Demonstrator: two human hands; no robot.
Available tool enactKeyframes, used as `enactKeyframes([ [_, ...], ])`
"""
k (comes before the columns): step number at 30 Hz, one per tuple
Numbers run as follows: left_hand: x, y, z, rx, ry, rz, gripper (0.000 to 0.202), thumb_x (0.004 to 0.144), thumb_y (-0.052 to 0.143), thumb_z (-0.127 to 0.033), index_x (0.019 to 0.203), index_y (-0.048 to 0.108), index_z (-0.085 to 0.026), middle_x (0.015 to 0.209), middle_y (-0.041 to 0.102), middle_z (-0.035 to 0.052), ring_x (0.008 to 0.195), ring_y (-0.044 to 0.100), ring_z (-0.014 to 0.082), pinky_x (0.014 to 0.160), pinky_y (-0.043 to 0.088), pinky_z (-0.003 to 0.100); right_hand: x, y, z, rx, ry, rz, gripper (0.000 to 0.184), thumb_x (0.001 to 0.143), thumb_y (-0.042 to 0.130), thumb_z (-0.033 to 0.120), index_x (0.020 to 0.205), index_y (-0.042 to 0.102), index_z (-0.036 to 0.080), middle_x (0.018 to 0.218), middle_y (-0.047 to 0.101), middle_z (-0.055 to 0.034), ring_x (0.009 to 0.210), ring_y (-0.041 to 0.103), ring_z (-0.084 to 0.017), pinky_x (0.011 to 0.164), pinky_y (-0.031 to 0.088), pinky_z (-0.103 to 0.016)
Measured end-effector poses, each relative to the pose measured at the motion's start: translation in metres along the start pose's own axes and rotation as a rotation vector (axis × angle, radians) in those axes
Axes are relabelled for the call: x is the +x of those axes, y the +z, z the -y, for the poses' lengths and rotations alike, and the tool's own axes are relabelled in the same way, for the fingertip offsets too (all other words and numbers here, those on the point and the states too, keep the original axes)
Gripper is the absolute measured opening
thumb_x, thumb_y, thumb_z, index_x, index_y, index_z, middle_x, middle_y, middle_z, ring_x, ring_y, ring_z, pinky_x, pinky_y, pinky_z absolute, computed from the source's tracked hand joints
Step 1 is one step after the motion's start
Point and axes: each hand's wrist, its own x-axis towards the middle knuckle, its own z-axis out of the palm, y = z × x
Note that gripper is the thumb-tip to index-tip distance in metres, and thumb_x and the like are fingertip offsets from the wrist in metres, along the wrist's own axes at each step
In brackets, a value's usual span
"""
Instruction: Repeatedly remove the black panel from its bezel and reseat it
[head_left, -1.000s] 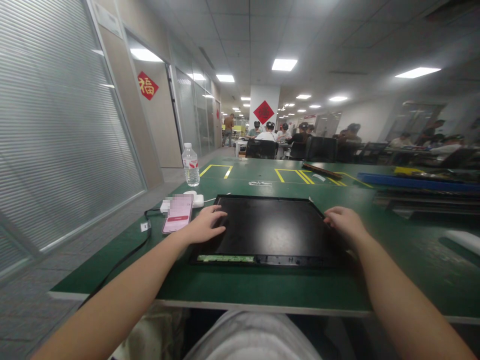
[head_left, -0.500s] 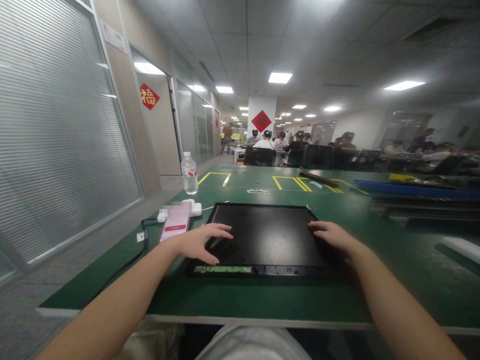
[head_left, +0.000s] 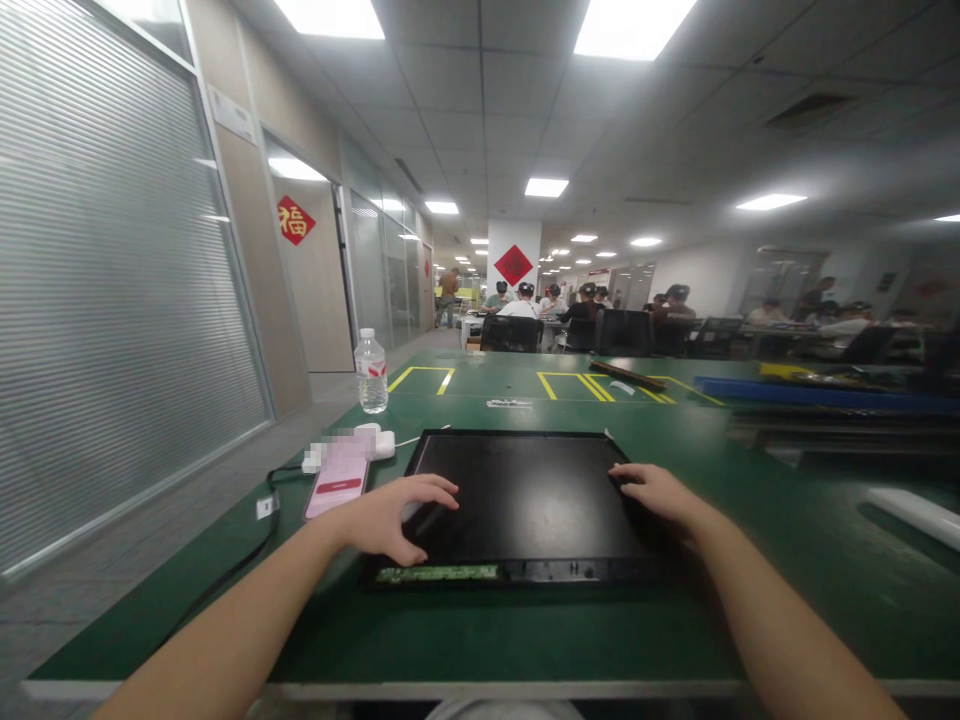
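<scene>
A flat black panel [head_left: 525,490] lies face up on the green table [head_left: 525,630] in front of me, with a narrow green circuit strip [head_left: 437,574] along its near edge. My left hand [head_left: 390,515] rests on the panel's near left corner, fingers spread and lying flat. Over at the right edge of the panel lies my right hand [head_left: 656,492], also flat with its fingers stretched out. Neither hand holds anything.
A pink phone [head_left: 336,479] and a white charger [head_left: 379,441] with a black cable lie left of the panel. A water bottle [head_left: 371,372] stands further back. Blue and dark trays [head_left: 817,395] are stacked at the right. Several people sit at far tables.
Both hands slid toward me along the panel's sides, and my left fingers spread out flat. My head tilted up, so the table sits lower in view.
</scene>
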Motion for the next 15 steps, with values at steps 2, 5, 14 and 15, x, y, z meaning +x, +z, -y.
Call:
enactKeyframes([
  [2, 0.0, 0.0, 0.001, -0.001, 0.001, 0.01, 0.068, 0.059, 0.081, -0.022, 0.125, 0.066, -0.029, 0.147, 0.053, 0.0063, 0.134, 0.049, 0.032, 0.114, 0.034, 0.04, 0.001, 0.001, -0.001, -0.001, -0.008, -0.007, 0.043, 0.076, 0.058, 0.017, 0.116, 0.075, 0.02, 0.134, 0.063, -0.0072, 0.127, 0.057, -0.023, 0.111, 0.036, -0.033],
  [5, -0.001, 0.001, 0.002, 0.006, -0.014, 0.029, 0.067, 0.061, 0.081, -0.026, 0.126, 0.065, -0.029, 0.148, 0.052, 0.0071, 0.134, 0.049, 0.0319, 0.114, 0.035, 0.04, 0.001, 0.002, -0.002, -0.001, -0.009, -0.009, 0.043, 0.076, 0.059, 0.018, 0.115, 0.075, 0.02, 0.134, 0.063, -0.0071, 0.127, 0.056, -0.023, 0.111, 0.036, -0.032],
  [14, 0.011, 0.014, 0.027, 0.175, -0.223, -0.247, 0.045, 0.083, 0.051, -0.016, 0.125, 0.066, -0.017, 0.14, 0.058, 0.0149, 0.134, 0.048, 0.029, 0.116, 0.032, 0.046, 0.001, 0.002, 0.001, -0.03, -0.004, -0.006, 0.044, 0.075, 0.057, 0.017, 0.115, 0.075, 0.02, 0.134, 0.063, -0.007, 0.127, 0.056, -0.023, 0.111, 0.035, -0.031],
  [15, 0.012, 0.015, 0.029, 0.196, -0.249, -0.259, 0.051, 0.079, 0.049, -0.011, 0.127, 0.065, -0.015, 0.141, 0.057, 0.015, 0.135, 0.047, 0.0285, 0.117, 0.032, 0.045, 0.001, 0.001, 0.001, -0.045, -0.006, 0.004, 0.045, 0.075, 0.057, 0.017, 0.116, 0.075, 0.019, 0.134, 0.063, -0.0073, 0.127, 0.056, -0.023, 0.111, 0.035, -0.031],
])
